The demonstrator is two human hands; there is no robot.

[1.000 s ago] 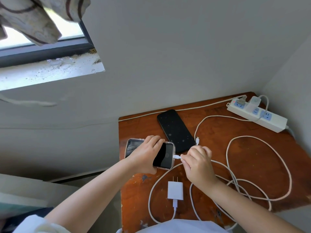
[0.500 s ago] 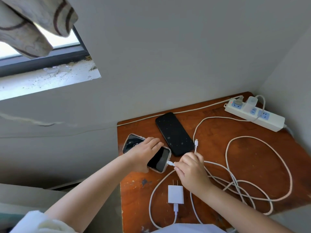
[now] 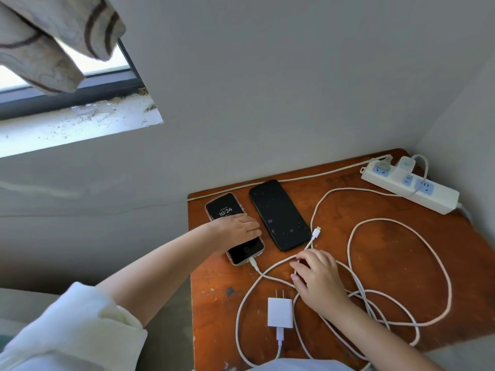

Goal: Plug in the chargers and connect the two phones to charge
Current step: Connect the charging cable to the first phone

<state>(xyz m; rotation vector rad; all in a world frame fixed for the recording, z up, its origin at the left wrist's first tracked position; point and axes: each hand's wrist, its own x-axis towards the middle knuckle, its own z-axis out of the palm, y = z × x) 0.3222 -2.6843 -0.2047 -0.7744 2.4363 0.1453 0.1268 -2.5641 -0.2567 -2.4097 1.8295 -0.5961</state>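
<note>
A phone in a clear case [image 3: 224, 210] lies at the table's left edge with its screen lit. My left hand [image 3: 237, 229] lies across its middle and grips it. A white cable connector [image 3: 253, 262] is plugged into its near end. A black phone [image 3: 278, 214] lies beside it, screen dark, nothing plugged in. A loose cable connector [image 3: 316, 233] lies at the black phone's near right corner. My right hand [image 3: 317, 278] rests palm down with its fingers curled on a white cable [image 3: 278, 266]. A white charger [image 3: 280, 313] lies unplugged on the table.
A white power strip [image 3: 428, 195] sits at the far right corner of the brown table [image 3: 388, 263], with one white charger [image 3: 405, 165] plugged in. Long cable loops [image 3: 439, 263] cover the right half. Walls close the back and right. A window sill [image 3: 80, 127] is far left.
The cased phone has been set flat beside the black phone, and its screen has lit up. My right hand has let go of the plugged connector and moved right onto the cables.
</note>
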